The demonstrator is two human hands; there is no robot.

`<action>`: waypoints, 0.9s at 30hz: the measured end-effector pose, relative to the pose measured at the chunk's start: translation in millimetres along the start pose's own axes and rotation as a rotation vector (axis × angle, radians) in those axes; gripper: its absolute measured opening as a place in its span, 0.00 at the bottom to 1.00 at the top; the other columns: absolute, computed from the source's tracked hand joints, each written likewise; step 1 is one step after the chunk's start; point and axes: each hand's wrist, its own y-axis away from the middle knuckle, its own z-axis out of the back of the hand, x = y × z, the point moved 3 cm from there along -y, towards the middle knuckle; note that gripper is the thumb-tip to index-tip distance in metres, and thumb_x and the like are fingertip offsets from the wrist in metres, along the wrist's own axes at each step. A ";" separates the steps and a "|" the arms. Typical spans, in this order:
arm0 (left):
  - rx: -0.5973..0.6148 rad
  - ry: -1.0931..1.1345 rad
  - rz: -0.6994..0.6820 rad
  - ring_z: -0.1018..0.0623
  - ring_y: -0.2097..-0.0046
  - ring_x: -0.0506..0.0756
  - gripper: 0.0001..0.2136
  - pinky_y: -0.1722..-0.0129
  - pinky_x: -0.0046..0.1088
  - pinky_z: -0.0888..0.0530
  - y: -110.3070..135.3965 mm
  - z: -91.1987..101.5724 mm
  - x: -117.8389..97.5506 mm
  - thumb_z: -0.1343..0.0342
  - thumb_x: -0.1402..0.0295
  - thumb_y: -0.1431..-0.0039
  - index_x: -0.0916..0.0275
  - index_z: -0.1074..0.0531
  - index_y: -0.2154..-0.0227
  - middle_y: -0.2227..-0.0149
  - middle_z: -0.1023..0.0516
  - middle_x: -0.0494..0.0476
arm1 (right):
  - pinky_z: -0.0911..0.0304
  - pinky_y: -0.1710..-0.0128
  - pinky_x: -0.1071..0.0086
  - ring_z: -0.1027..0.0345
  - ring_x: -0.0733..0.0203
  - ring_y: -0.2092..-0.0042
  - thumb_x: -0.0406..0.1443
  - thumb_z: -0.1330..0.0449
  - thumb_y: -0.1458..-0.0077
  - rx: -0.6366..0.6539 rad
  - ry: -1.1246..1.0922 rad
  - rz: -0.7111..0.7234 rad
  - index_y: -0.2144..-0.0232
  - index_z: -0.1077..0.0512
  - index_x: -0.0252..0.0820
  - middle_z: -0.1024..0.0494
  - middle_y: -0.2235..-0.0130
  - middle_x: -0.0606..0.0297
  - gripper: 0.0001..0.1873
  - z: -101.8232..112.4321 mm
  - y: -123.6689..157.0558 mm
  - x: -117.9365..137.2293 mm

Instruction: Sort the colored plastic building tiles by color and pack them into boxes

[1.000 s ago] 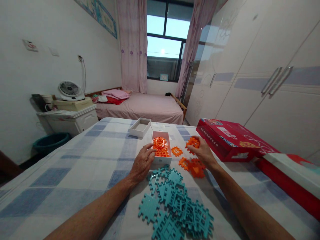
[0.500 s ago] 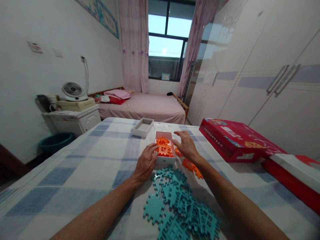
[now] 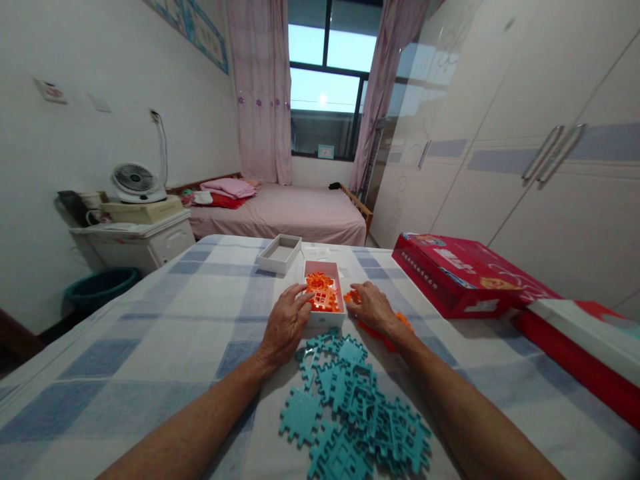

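A small white box (image 3: 325,320) with a pinkish inside stands on the checked cloth, holding several orange interlocking plastic pieces (image 3: 323,293). My left hand (image 3: 287,323) grips the box's left wall, fingertips over the rim by the orange pieces. Just right of the box, my right hand (image 3: 373,305) has its fingers curled down on an orange interlocking piece (image 3: 353,297). More orange pieces (image 3: 404,321) lie partly hidden under that wrist. Between my forearms, a loose pile of teal interlocking pieces (image 3: 350,393) spreads in front of the box.
A grey-white box lid (image 3: 281,255) lies open side up behind the small box. At the right stand a large red box (image 3: 465,273) and a red-and-white box part (image 3: 580,347). Past the table is a bed (image 3: 300,210); a fan (image 3: 137,181) sits at the left.
My right hand has come down from above the small box's right edge onto the orange pieces beside it. My left hand stays at the box. The view has shifted slightly.
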 end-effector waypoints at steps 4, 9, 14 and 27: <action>-0.028 0.030 0.062 0.32 0.44 0.56 0.18 0.42 0.41 0.35 -1.6 1.5 0.8 0.60 0.64 0.35 0.64 0.29 0.54 0.47 0.30 0.62 | 0.41 0.51 0.65 0.35 0.53 0.50 0.42 0.46 0.46 -0.093 -0.078 -0.027 0.45 0.35 0.34 0.30 0.49 0.50 0.28 16.0 -5.3 -6.0; -0.011 0.065 0.086 0.33 0.43 0.56 0.18 0.41 0.41 0.37 -2.2 -0.4 1.3 0.61 0.64 0.35 0.64 0.30 0.53 0.46 0.31 0.62 | 0.40 0.52 0.68 0.32 0.58 0.54 0.45 0.45 0.47 -0.167 -0.199 0.131 0.48 0.32 0.36 0.27 0.52 0.55 0.27 39.2 -16.6 32.0; -0.010 0.081 0.095 0.32 0.43 0.56 0.17 0.41 0.41 0.36 -2.6 0.1 1.1 0.60 0.65 0.35 0.64 0.29 0.53 0.47 0.31 0.62 | 0.40 0.53 0.62 0.32 0.51 0.52 0.46 0.45 0.48 -0.091 -0.102 0.123 0.50 0.30 0.40 0.27 0.50 0.52 0.26 35.1 -39.2 76.8; 0.012 0.075 0.107 0.34 0.42 0.56 0.17 0.40 0.41 0.37 -1.8 -0.5 2.0 0.61 0.64 0.34 0.63 0.30 0.53 0.45 0.32 0.61 | 0.44 0.47 0.62 0.37 0.53 0.46 0.43 0.47 0.43 -0.043 -0.050 0.094 0.47 0.33 0.38 0.32 0.45 0.53 0.24 49.6 14.4 -12.3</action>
